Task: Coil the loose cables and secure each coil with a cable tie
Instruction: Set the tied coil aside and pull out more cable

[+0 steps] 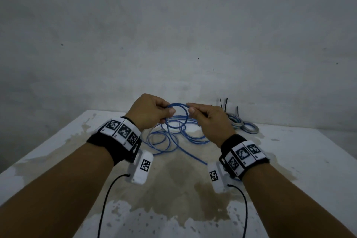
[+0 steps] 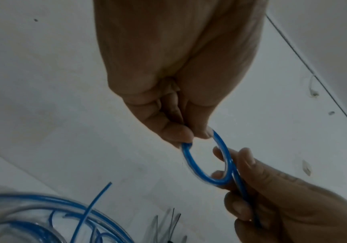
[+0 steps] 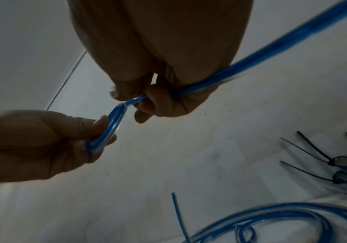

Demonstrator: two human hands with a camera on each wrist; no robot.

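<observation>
White table (image 1: pixel 289 160) against a grey wall; surface stained brown across the centre and flaked with spots toward the near edge. Lying on it at mid-depth: loose loops of blue cable (image 1: pixel 164 139), sprawled and overlapping, one strand trailing toward the near right. At the far right, close to the wall: finished coils (image 1: pixel 243 124) lying flat and touching, each bound with a black cable tie (image 1: pixel 225 105), tails upright.

Blue is shown by the cable (image 1: pixel 176 139); black by the cable ties (image 3: pixel 311 148); black-and-white square codes by the wristbands (image 1: pixel 123 131); brown stains by the white table (image 1: pixel 173 189).
</observation>
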